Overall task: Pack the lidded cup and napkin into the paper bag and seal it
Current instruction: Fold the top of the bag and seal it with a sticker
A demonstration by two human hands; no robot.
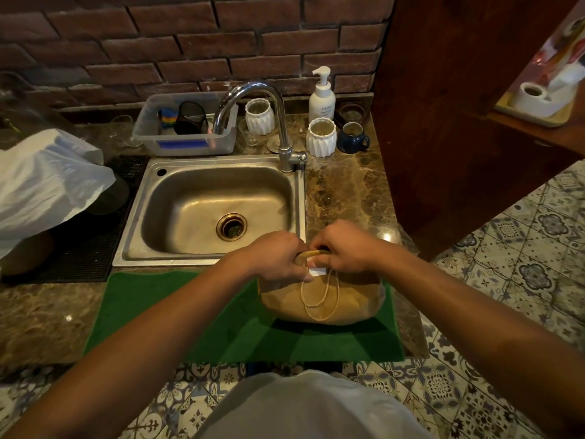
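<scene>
Nearest, the green mat (190, 312) lies at the desk (41, 315) edge with the paper bag (319, 299) on its 3 o'clock side; no cup or napkin shows outside, so packing looks done and sealing is under way; the twine handles (319, 299) hang down the front. Above, the left hand (278, 258) and right hand (345, 251) meet at the bag's mouth; each grip is pinched on the folded top around a pale sticker (316, 272); beyond, at 11 o'clock, sits the sink (218, 204).
</scene>
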